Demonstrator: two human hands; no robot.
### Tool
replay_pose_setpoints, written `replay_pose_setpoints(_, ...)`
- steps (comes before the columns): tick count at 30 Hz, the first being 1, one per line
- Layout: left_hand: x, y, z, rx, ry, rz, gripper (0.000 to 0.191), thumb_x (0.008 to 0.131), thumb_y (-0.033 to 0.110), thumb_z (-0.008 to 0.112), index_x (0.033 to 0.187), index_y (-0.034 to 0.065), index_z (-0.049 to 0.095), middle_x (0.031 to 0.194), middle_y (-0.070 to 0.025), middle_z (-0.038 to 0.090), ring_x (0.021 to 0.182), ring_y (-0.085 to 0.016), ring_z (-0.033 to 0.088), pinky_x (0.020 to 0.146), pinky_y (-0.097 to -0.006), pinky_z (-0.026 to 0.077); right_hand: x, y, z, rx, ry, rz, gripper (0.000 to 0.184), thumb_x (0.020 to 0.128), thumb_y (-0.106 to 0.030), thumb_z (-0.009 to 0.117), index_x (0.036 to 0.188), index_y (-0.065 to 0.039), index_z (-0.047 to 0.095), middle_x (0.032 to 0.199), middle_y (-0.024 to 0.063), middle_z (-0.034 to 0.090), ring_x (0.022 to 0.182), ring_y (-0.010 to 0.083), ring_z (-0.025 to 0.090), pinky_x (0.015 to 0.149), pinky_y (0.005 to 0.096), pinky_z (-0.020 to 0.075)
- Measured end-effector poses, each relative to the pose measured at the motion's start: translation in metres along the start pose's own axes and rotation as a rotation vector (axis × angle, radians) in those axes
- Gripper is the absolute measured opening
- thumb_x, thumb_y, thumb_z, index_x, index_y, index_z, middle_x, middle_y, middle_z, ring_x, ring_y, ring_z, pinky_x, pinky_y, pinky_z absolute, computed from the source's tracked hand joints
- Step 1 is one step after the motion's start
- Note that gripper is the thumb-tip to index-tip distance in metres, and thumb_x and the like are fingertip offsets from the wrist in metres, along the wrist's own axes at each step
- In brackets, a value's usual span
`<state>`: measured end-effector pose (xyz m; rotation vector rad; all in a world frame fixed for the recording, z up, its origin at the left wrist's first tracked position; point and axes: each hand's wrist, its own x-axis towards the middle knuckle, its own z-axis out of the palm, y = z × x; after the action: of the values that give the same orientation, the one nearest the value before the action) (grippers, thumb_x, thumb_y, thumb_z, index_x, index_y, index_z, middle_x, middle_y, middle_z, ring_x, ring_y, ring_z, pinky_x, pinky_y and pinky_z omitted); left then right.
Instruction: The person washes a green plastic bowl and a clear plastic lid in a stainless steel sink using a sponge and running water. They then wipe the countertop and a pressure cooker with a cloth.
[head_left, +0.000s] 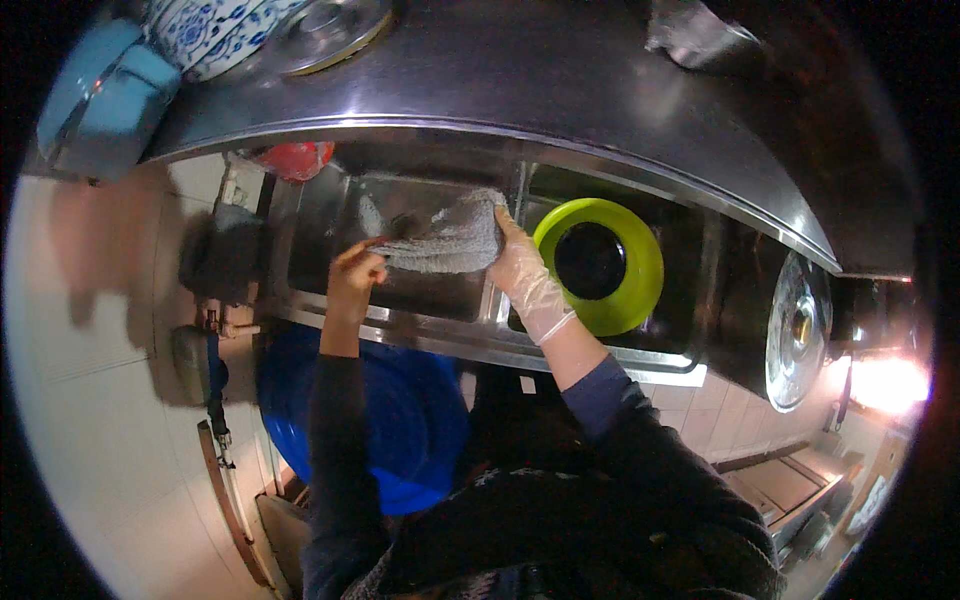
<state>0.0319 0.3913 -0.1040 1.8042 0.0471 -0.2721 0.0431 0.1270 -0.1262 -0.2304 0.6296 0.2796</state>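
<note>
A textured grey-white cloth (457, 244) is stretched between my two hands above the left basin of a stainless steel double sink (420, 300). My left hand (356, 270), which looks bare, pinches the cloth's narrow left end. On the wider right end is my right hand (521, 262), in a clear disposable plastic glove, its thumb along the upper side. Whitish streaks show on the basin behind the cloth. Just right of my gloved hand, a lime-green plastic tub (645, 270) with a dark round middle sits in the right basin.
A red object (300, 160) lies at the sink's back left corner. Beyond the sink, a steel counter (487, 67) holds a blue-patterned bowl (217, 34) and a metal lid (330, 34). Another lid (799, 330) stands at right. A blue tub (405, 427) is below the sink.
</note>
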Motion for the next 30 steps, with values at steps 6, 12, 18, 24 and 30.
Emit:
replay_pose_setpoints(6, -0.029, 0.035, 0.073, -0.903, -0.193, -0.185, 0.062, 0.1, 0.027, 0.05, 0.153, 0.0129, 0.022, 0.154, -0.014, 0.026, 0.144, -0.029, 0.023, 0.108, -0.0479, 0.037, -0.021, 0.031, 0.002, -0.141, -0.237, 0.099, 0.038, 0.1, -0.027, 0.051, 0.128, -0.001, 0.054, 0.121, 0.0145, 0.062, 0.111, 0.0283, 0.058, 0.101, 0.0403, 0.0446)
replay_pose_setpoints(12, -0.042, 0.024, 0.124, -0.942, 0.097, -0.332, 0.033, 0.101, 0.027, 0.051, 0.121, 0.0015, 0.055, 0.109, -0.0116, 0.065, 0.099, -0.028, 0.065, 0.087, -0.0429, 0.053, -0.007, 0.108, -0.069, -1.285, -0.284, -0.337, 0.036, 0.099, -0.019, 0.045, 0.131, -0.003, 0.051, 0.114, 0.0196, 0.064, 0.108, 0.033, 0.061, 0.089, 0.0388, 0.0488)
replay_pose_setpoints(18, -0.009, -0.038, 0.114, -0.93, 0.383, -0.168, 0.03, 0.104, 0.028, 0.042, 0.116, 0.004, 0.056, 0.098, -0.0103, 0.066, 0.085, -0.021, 0.063, 0.078, -0.0348, 0.053, -0.09, 0.023, -0.044, -1.461, -0.215, -0.262, 0.036, 0.1, -0.03, 0.049, 0.124, -0.007, 0.061, 0.117, 0.0166, 0.064, 0.11, 0.0298, 0.06, 0.095, 0.0355, 0.0457)
replay_pose_setpoints(24, -0.017, 0.026, 0.123, -0.659, 0.332, -0.348, 0.03, 0.102, 0.031, 0.047, 0.111, 0.0062, 0.062, 0.09, -0.0093, 0.067, 0.074, -0.019, 0.064, 0.065, -0.0327, 0.054, -0.076, -0.131, -0.247, -1.536, 0.721, -0.506, 0.019, 0.092, -0.024, 0.063, 0.101, -0.01, 0.071, 0.097, 0.0048, 0.07, 0.09, 0.0177, 0.066, 0.087, 0.032, 0.0488)
replay_pose_setpoints(30, -0.048, 0.032, 0.162, -0.688, 0.136, -0.369, 0.033, 0.1, 0.035, 0.051, 0.114, 0.0072, 0.06, 0.088, -0.0072, 0.067, 0.071, -0.017, 0.064, 0.059, -0.0307, 0.052, -0.02, -0.192, -0.289, -1.031, 0.922, 0.0, 0.054, 0.079, -0.042, 0.074, 0.117, -0.006, 0.062, 0.113, 0.013, 0.061, 0.09, 0.017, 0.061, 0.081, 0.0316, 0.0499)
